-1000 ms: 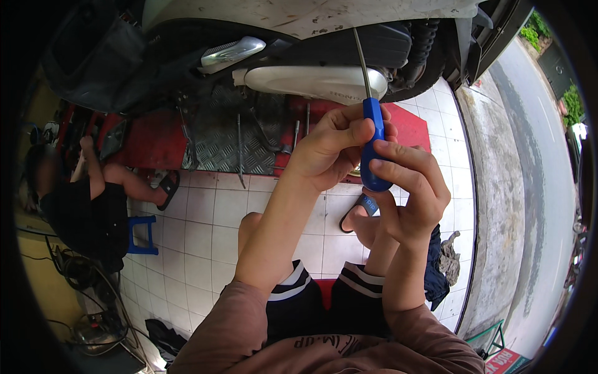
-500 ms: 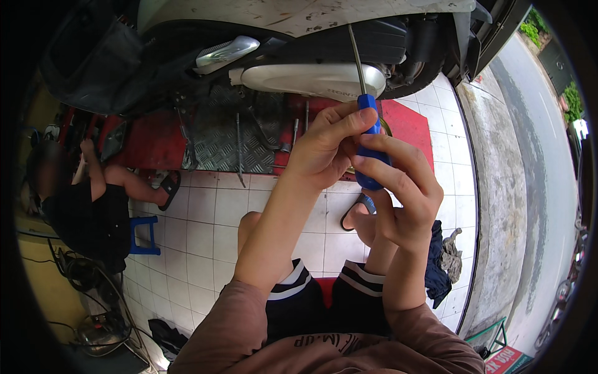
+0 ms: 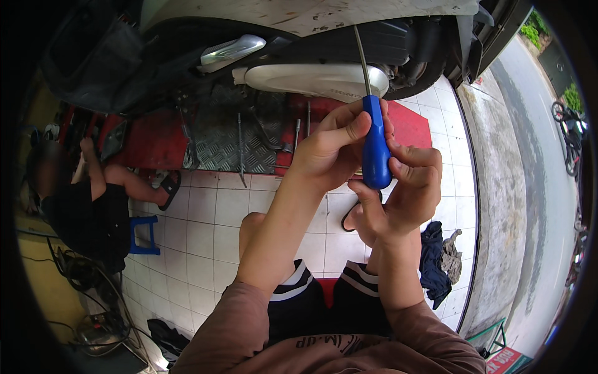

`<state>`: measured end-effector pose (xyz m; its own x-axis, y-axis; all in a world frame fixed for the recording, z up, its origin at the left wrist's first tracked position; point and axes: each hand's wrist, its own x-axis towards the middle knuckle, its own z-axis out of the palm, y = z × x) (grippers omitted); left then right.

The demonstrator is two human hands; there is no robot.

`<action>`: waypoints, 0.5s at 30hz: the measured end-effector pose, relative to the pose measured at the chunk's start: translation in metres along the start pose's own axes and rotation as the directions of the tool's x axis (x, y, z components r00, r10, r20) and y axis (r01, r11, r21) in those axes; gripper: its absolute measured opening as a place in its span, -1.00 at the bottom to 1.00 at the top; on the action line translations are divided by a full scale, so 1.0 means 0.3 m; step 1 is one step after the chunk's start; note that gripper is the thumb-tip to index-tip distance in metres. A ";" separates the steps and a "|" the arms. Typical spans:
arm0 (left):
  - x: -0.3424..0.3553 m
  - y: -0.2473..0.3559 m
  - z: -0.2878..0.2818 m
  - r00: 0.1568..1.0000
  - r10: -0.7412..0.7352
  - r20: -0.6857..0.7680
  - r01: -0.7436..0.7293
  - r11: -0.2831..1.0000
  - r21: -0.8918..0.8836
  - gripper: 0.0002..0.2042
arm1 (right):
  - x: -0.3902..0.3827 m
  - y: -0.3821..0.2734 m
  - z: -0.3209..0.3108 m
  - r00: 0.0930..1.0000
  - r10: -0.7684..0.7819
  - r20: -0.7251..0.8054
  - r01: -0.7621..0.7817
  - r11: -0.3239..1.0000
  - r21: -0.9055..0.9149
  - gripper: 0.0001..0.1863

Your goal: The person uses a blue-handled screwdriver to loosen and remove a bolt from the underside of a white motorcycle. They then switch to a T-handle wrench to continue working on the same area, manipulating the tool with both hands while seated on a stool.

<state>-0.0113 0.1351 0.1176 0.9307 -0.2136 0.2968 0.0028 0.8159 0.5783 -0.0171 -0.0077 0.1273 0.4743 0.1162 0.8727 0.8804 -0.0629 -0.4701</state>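
Note:
A screwdriver with a blue handle points upward, its metal shaft meeting the lower edge of a scooter's scuffed white body panel. My left hand grips the upper part of the handle with thumb and curled fingers. My right hand is at the handle's butt, curled fingertips touching its right side and thumb beside its lower left. Behind them are the scooter's silver side cover and chrome step.
A red lift platform with a checker-plate section holds long tools. At left a co-worker sits by a blue stool, near hoses and cables. Dark cloths lie right on the tiles; a road with motorbikes runs beyond.
My right fingers have slid off the top of the handle to its right side, exposing more of it. A motorbike now shows on the road at the right.

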 end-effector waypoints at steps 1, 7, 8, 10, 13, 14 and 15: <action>0.000 -0.002 0.005 1.000 0.011 -0.015 -0.011 1.000 -0.012 -0.52 | 0.012 -0.002 -0.010 0.999 0.017 0.028 -0.018 0.999 0.032 -0.49; -0.014 0.027 0.055 0.970 0.005 -0.242 0.017 0.996 0.088 -0.67 | 0.075 -0.018 -0.064 0.947 -0.057 0.317 0.053 0.998 0.020 -0.60; -0.008 0.027 0.063 0.966 -0.002 -0.258 0.033 0.993 0.115 -0.69 | 0.068 -0.016 -0.060 0.962 -0.048 0.268 0.044 0.999 0.024 -0.61; 0.001 0.023 0.081 0.962 0.011 -0.272 0.030 0.989 0.145 -0.68 | 0.057 -0.013 -0.051 0.985 -0.030 0.169 0.025 0.999 0.035 -0.63; 0.010 0.007 0.072 0.989 0.021 -0.149 -0.006 0.995 0.103 -0.62 | 0.026 0.011 -0.034 1.000 -0.013 0.007 0.012 0.998 0.056 -0.62; 0.016 -0.001 0.074 0.996 0.024 -0.090 -0.019 0.998 0.057 -0.60 | 0.013 0.019 -0.026 0.998 0.006 -0.062 -0.001 0.997 0.077 -0.60; 0.023 -0.009 0.078 0.999 0.029 -0.031 -0.029 1.000 0.009 -0.58 | 0.003 0.026 -0.020 0.992 0.043 -0.116 -0.029 0.992 0.120 -0.54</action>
<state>-0.0135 0.1189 0.1358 0.9412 -0.1733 0.2901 -0.0274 0.8166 0.5766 -0.0099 -0.0140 0.1254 0.5086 -0.0022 0.8610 0.8598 0.0530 -0.5078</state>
